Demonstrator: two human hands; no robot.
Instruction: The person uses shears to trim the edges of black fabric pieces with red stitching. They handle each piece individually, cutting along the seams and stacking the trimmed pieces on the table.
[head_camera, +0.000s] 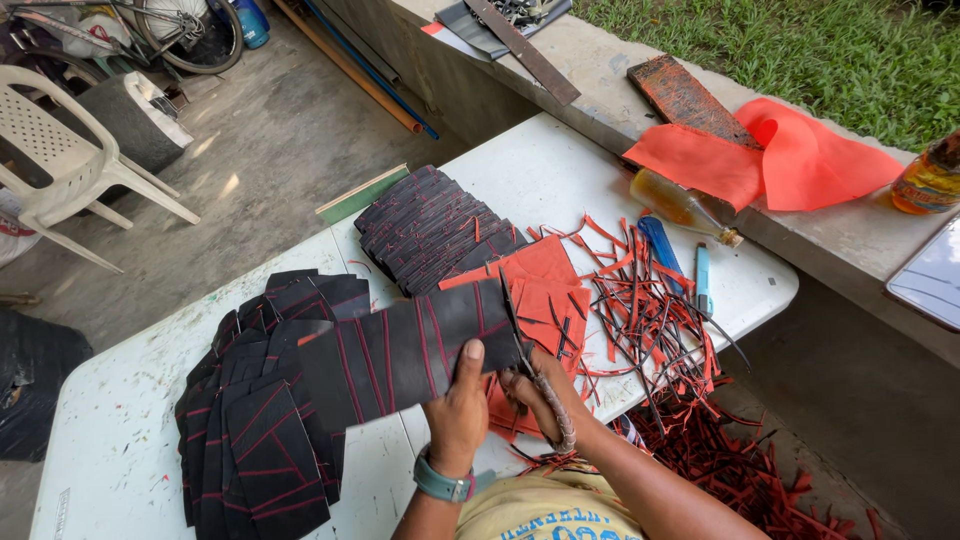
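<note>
Black rubber sheet (400, 355) with red lines, held mid-frame over the white table (120, 400), scissors (525, 365) cutting at its right edge.

Sheet's long axis runs lower left to upper right, near flat, right end slightly higher. Left hand (458, 410) pinches its lower edge, thumb on top. Right hand (535, 400) is closed round the scissor handles, blades pointing up-frame along the sheet's short edge. Stack of cut black pieces (260, 440) at lower left, another fanned stack (430, 225) centre-top. Red-and-black trimmings (650, 310) pile right of centre, orange sheets (540, 290) under them.
</note>
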